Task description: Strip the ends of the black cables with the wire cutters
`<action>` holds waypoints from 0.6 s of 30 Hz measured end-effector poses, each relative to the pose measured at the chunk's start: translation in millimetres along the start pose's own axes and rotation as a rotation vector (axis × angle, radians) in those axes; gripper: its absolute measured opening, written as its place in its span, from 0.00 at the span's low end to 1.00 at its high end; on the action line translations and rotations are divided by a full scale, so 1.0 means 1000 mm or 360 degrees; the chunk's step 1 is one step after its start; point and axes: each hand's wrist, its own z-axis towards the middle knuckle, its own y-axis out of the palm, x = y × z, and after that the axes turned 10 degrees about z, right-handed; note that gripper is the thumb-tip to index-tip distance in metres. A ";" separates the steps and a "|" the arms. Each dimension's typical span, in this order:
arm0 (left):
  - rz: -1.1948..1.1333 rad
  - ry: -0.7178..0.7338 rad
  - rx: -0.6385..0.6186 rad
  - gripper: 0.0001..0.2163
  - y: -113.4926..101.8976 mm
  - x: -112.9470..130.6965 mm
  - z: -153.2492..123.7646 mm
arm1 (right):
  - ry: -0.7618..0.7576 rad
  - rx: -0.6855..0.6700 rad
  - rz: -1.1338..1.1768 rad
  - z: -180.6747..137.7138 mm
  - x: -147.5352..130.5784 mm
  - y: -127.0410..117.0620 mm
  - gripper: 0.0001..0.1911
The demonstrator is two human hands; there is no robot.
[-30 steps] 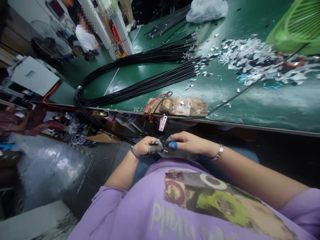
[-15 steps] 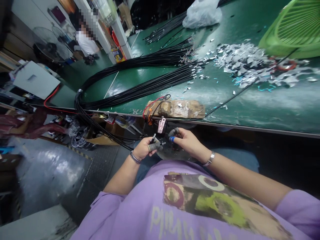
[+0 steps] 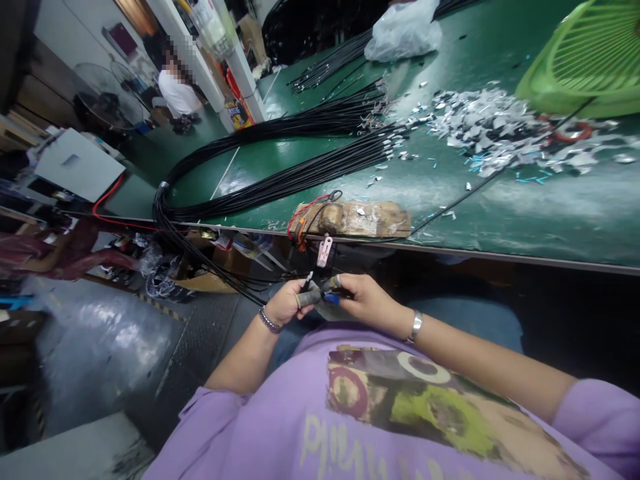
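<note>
My left hand [image 3: 290, 302], its thumb wrapped in grey tape, is closed on a black cable [image 3: 307, 283] whose pale tip sticks up past the fingers. Fingers of my right hand [image 3: 357, 293], with grey and blue wraps on them, are pinched together right beside the left thumb. Whatever lies between those right fingers is too small and blurred to make out. Black cable lengths run from the left hand back toward the big bundle [image 3: 280, 177] on the green table [image 3: 525, 220]. Just above both hands hangs a pink tag [image 3: 325, 252] at the table edge.
A worn wooden block [image 3: 380, 219] with red and orange cord lies at the table edge. Silver and blue scraps [image 3: 480, 127] are piled at the right by a green plastic basket [image 3: 580, 67]. A clear plastic bag [image 3: 405, 30] and a person in white [image 3: 177, 93] are farther back.
My right hand has moved left and closed in beside my left hand. The left hand keeps its hold on the cable, nearly in the same place.
</note>
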 end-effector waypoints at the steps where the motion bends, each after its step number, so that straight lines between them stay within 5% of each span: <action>1: 0.0019 -0.0009 -0.0024 0.26 0.000 0.001 0.000 | -0.0022 -0.0052 0.0024 0.000 -0.001 -0.002 0.05; 6: 0.0242 0.0013 -0.0263 0.25 -0.003 0.004 0.001 | -0.0019 -0.0476 0.0279 0.002 -0.003 -0.013 0.05; 10: 0.0411 0.0206 -0.0315 0.23 0.001 0.005 0.002 | 0.0278 -0.0125 0.0395 0.002 0.005 -0.018 0.08; 13: 0.0508 0.0425 -0.0127 0.20 0.008 0.004 0.001 | 0.0483 0.0228 0.0314 -0.004 0.010 -0.025 0.13; 18: 0.0821 0.0728 0.0388 0.12 0.016 0.001 0.001 | 0.0397 -0.0042 -0.0026 -0.024 0.002 -0.037 0.18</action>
